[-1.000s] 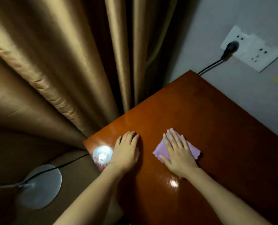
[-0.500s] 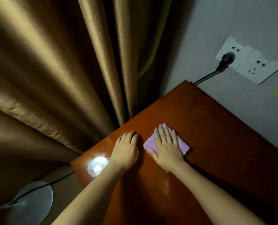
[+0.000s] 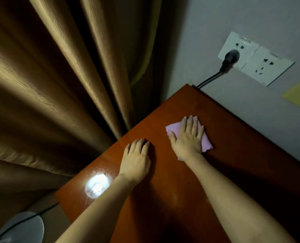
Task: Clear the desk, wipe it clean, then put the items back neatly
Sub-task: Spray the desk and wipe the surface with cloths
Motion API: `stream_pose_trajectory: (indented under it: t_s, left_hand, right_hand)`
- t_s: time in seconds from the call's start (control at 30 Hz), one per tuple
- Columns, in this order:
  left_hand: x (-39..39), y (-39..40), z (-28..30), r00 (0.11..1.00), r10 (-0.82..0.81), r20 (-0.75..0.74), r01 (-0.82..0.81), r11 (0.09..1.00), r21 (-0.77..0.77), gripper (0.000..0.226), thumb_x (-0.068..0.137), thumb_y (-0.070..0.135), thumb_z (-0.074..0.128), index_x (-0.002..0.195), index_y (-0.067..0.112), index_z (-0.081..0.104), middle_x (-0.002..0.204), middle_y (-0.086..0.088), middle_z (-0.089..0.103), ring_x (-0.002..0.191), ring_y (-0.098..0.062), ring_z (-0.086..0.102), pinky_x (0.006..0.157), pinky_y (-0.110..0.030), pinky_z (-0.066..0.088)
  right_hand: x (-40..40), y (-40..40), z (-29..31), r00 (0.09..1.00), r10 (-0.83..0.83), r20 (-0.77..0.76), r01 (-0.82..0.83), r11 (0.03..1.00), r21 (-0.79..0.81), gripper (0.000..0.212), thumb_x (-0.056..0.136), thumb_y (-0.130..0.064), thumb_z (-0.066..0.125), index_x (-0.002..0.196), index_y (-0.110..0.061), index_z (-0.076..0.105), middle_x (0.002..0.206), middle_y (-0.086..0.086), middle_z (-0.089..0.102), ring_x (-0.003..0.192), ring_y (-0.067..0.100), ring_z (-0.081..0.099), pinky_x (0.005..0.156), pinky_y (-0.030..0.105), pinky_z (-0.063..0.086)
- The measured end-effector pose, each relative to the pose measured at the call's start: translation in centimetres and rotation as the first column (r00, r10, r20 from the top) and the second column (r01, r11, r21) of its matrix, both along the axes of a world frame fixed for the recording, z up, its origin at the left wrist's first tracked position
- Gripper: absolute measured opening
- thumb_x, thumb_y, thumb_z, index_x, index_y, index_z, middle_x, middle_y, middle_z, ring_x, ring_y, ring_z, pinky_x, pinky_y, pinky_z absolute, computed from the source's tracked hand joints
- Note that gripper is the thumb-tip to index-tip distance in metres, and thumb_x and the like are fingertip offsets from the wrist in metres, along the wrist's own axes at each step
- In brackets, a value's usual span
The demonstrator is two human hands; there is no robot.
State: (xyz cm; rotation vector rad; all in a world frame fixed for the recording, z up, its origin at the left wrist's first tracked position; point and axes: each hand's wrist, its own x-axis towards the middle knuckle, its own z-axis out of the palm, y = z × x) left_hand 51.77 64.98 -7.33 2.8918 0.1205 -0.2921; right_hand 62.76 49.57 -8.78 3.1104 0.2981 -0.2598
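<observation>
Left hand (image 3: 137, 159): palm down, flat on desk top (image 3: 233, 163), fingers straight and close together, pointing toward desk's far corner; holds nothing. Left forearm bare, running from desk's near edge up to wrist. Right hand (image 3: 187, 139): palm down, fingers straight and slightly spread, thumb out to left, pressing pink cloth (image 3: 206, 143) against desk, nearer desk's far corner than left hand. Right forearm bare, slanting in from desk's near right.

Your glossy reddish-brown desk (image 3: 224, 169) carries a pink cloth (image 3: 206, 144), flat under your right hand (image 3: 187, 139). Your left hand (image 3: 137, 158) rests flat just beside it.
</observation>
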Motion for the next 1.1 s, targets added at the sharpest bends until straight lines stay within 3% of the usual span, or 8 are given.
stream_pose_trajectory:
  t_s: [0.17, 0.27, 0.47, 0.6, 0.73, 0.87, 1.0, 1.1]
  left_hand:
    - [1.9, -0.8, 0.2, 0.999, -0.004, 0.040, 0.004, 1.000, -0.010, 0.049, 0.082, 0.022, 0.049, 0.129, 0.009, 0.056, 0.133, -0.011, 0.054, 0.125, -0.030, 0.049, 0.103, -0.047, 0.039]
    - [3.2, -1.8, 0.2, 0.999, -0.039, 0.008, 0.039, 0.999, -0.029, 0.051, 0.093, 0.022, 0.046, 0.142, 0.011, 0.039, 0.148, -0.010, 0.037, 0.139, -0.028, 0.030, 0.114, -0.043, 0.020]
    - [5.3, -2.9, 0.2, 0.998, -0.055, 0.035, 0.056, 0.998, -0.010, 0.054, 0.100, 0.030, 0.033, 0.150, 0.018, 0.019, 0.156, -0.004, 0.017, 0.145, -0.021, 0.009, 0.117, -0.038, 0.003]
    - [5.8, -2.9, 0.2, 0.997, -0.068, 0.021, 0.068, 0.998, 0.010, 0.054, 0.099, 0.030, 0.034, 0.150, 0.019, 0.019, 0.155, -0.002, 0.018, 0.144, -0.021, 0.010, 0.117, -0.038, 0.004]
    - [6.5, -3.1, 0.3, 0.996, -0.085, 0.001, 0.085, 0.996, 0.035, 0.056, 0.098, 0.029, 0.036, 0.150, 0.018, 0.019, 0.155, -0.002, 0.020, 0.144, -0.022, 0.013, 0.116, -0.038, 0.007]
    - [7.7, -4.3, 0.3, 0.999, -0.051, 0.009, 0.051, 0.999, 0.015, 0.055, 0.098, 0.029, 0.037, 0.150, 0.017, 0.022, 0.154, -0.005, 0.022, 0.144, -0.023, 0.014, 0.117, -0.040, 0.006]
    - [8.5, -5.3, 0.2, 0.998, -0.058, 0.007, 0.058, 0.998, 0.017, 0.055, 0.099, 0.030, 0.036, 0.150, 0.017, 0.020, 0.155, -0.006, 0.021, 0.145, -0.023, 0.011, 0.118, -0.042, 0.004]
    - [8.6, -5.7, 0.2, 0.999, -0.039, 0.018, 0.039, 0.999, 0.016, 0.055, 0.099, 0.030, 0.035, 0.150, 0.017, 0.020, 0.155, -0.006, 0.021, 0.145, -0.024, 0.011, 0.118, -0.043, 0.004]
  right_hand:
    - [-1.8, -2.4, -0.9, 0.926, 0.376, 0.029, -0.376, 0.927, -0.005, 0.078, 0.089, -0.056, 0.025, 0.143, -0.001, 0.035, 0.150, 0.019, 0.033, 0.143, 0.031, 0.022, 0.112, 0.050, 0.016]
    - [-1.2, -7.2, -0.7, 0.865, 0.500, -0.041, -0.502, 0.864, -0.039, 0.078, 0.091, -0.059, 0.024, 0.145, -0.003, 0.031, 0.152, 0.015, 0.031, 0.144, 0.027, 0.020, 0.110, 0.047, 0.017]
    - [2.8, -10.6, 0.0, 0.980, 0.196, -0.029, -0.198, 0.975, -0.104, 0.090, 0.085, -0.067, -0.005, 0.151, -0.007, 0.004, 0.159, 0.012, 0.006, 0.147, 0.023, -0.005, 0.117, 0.043, 0.000]
    - [4.8, -5.7, -0.1, 0.994, -0.108, 0.012, 0.108, 0.992, -0.062, 0.078, 0.096, -0.057, 0.015, 0.150, -0.004, -0.002, 0.159, 0.018, -0.001, 0.146, 0.030, -0.006, 0.116, 0.050, -0.001]
    - [3.9, -5.0, -0.7, 0.991, 0.134, 0.027, -0.134, 0.991, -0.006, 0.082, 0.091, -0.060, 0.011, 0.150, -0.003, 0.010, 0.157, 0.019, 0.010, 0.147, 0.032, 0.002, 0.116, 0.048, -0.001]
    - [2.3, -10.8, -0.5, 0.893, 0.449, -0.018, -0.449, 0.891, -0.063, 0.078, 0.091, -0.058, 0.024, 0.143, -0.001, 0.036, 0.150, 0.017, 0.034, 0.143, 0.030, 0.024, 0.111, 0.048, 0.017]
    - [4.3, -15.8, 0.1, 0.949, 0.312, -0.042, -0.314, 0.945, -0.091, 0.085, 0.094, -0.062, 0.005, 0.143, 0.000, 0.034, 0.151, 0.017, 0.033, 0.143, 0.026, 0.020, 0.113, 0.044, 0.014]
    - [6.9, -14.3, 0.0, 0.999, 0.035, 0.001, -0.035, 0.997, -0.070, 0.083, 0.091, -0.061, 0.007, 0.151, -0.003, 0.009, 0.158, 0.015, 0.011, 0.147, 0.027, 0.004, 0.117, 0.045, 0.001]
